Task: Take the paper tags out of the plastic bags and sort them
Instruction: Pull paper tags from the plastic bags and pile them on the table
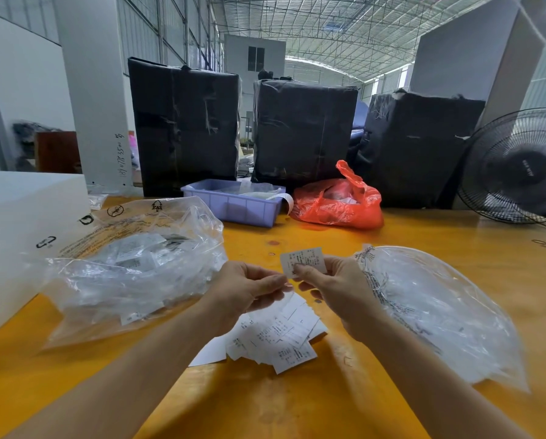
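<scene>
Counter surface: orange-yellow counter (424, 264), glossy, carrying all items listed.
Right hand: right hand (335, 286), raised above the counter, thumb and fingers pinching the lower edge of one paper tag (303, 259); tag upright, printed face toward the camera.
Left hand: left hand (246, 289), just beside the right, fingers curled, thumb and forefinger pressed together at the tag's lower left corner; seemingly pinching a thin clear sleeve there, film too faint to confirm.
Tag pile: loose tag pile (281, 334), white printed slips overlapping, flat on the counter directly below both hands.
Full bag: large clear bag (132, 264), left of the hands, crumpled, holding many small packets with tags inside.
Spent bag: clear bag at right (433, 312), lying flat, appearing to hold emptied film.
Background stock: lilac bin (233, 201), red bag (338, 201), three black-wrapped parcels (303, 131), fan (519, 166), white block (24, 223) at far left.
Step in hand (judged): one tag freshly freed or nearly freed from its sleeve, held for reading before sorting.
Progress (judged): partway; pile begun, left bag well stocked.
Next move calls for: releasing the tag onto the matching pile, discarding any sleeve rightward, then reaching left for another packet; light grip needed, thin paper creasing easily.
</scene>
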Available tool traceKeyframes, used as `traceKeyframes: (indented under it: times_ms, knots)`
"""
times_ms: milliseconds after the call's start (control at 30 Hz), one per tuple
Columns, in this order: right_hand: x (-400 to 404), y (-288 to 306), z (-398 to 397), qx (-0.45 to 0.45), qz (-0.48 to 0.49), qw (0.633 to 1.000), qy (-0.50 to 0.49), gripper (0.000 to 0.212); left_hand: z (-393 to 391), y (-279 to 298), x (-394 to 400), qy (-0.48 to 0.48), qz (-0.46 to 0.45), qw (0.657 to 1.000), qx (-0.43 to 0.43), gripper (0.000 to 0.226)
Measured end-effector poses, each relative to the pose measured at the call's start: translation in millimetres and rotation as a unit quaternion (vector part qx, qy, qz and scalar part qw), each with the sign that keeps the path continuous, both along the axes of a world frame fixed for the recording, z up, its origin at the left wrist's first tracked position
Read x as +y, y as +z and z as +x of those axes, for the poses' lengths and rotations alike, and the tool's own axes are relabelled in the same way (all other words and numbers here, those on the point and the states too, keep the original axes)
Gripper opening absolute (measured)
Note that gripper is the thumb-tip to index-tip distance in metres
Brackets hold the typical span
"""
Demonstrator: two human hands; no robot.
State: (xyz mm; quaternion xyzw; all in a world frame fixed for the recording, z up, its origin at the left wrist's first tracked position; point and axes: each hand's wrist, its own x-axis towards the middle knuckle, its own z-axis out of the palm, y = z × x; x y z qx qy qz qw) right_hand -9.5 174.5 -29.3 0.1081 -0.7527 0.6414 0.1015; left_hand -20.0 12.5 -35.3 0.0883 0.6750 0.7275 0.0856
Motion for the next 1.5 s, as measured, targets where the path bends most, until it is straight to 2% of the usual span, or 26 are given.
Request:
traceKeyframes:
  times_ms: [133,267,333,400,500,633,967,1100,1200,1333,1500]
  knots:
    - [-1.6,-2.1,1.1,-0.013,0.029,0.999,0.012,0.007,0.6,0.3,0.8,0.009,-0.009,1.000,0.009,0.023]
    - [-1.0,-2.0,1.5,-0.028,0.044,0.998,0.031,0.009,-2.9,-2.5,1.0,0.039,-0.007,0.999,0.022,0.006]
    - [-1.2,-2.0,0.8,-0.028,0.032,0.999,0.022,0.008,-4.0,-3.1,0.1,0.045,-0.004,0.999,0.028,0.005]
    - [-0.3,-2.2,-1.2,-0.017,0.018,1.000,-0.003,0.007,-3.7,-2.9,-0.7,0.041,-0.003,0.999,0.026,0.012]
    - [3.4,-1.7,-4.4,-0.004,-0.013,0.999,-0.036,0.005,-2.2,-2.5,0.2,0.042,-0.006,0.999,0.023,0.035]
    - [5.1,-0.7,-5.0,0.008,-0.031,0.999,-0.026,0.005,-2.2,-2.6,2.0,0.062,-0.022,0.997,0.043,0.034]
    - [1.2,-4.6,-3.4,0.059,0.071,0.995,-0.037,0.003,-2.4,-3.0,3.6,0.060,-0.023,0.996,0.060,0.032]
    - [0.7,-4.5,-1.8,0.063,0.076,0.995,-0.025,0.011,-1.3,-3.2,4.4,0.058,-0.033,0.995,0.069,0.030]
    - [-0.2,-3.1,0.5,0.053,0.096,0.994,-0.018,0.003,-1.2,-3.5,4.5,0.055,-0.033,0.995,0.071,0.029]
    - [0.3,-4.3,0.2,0.035,0.155,0.987,0.001,0.017,-1.8,-4.0,4.8,0.057,-0.039,0.994,0.083,0.026]
    - [2.6,-2.4,-0.9,0.015,0.174,0.984,0.022,0.016,-2.7,-4.8,4.2,0.077,-0.062,0.989,0.105,0.023]
